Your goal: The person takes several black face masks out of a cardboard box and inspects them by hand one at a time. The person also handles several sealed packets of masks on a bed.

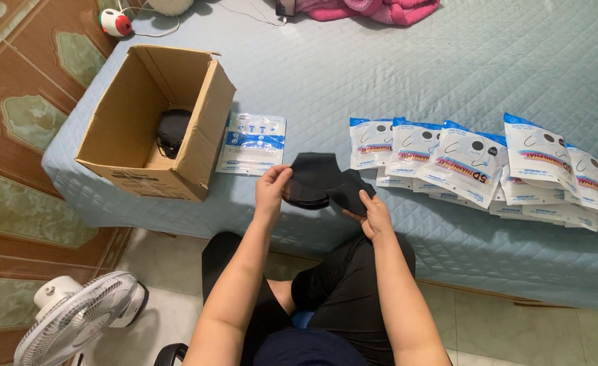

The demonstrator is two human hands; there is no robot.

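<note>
A stack of black face masks (321, 180) is held over the front edge of a pale blue quilted bed (407, 74). My left hand (270, 190) grips the stack's left side, thumb on top. My right hand (372, 211) holds its right lower end. Left of my hands lies a flat blue-and-white mask pouch (253, 144). Further left stands an open cardboard box (151, 122) with more black masks (173, 130) inside.
A row of several overlapping blue-and-white filled mask packets (489, 163) runs along the bed to the right. A pink cloth (373, 9) lies at the far edge. A white fan (75, 317) stands on the floor at lower left.
</note>
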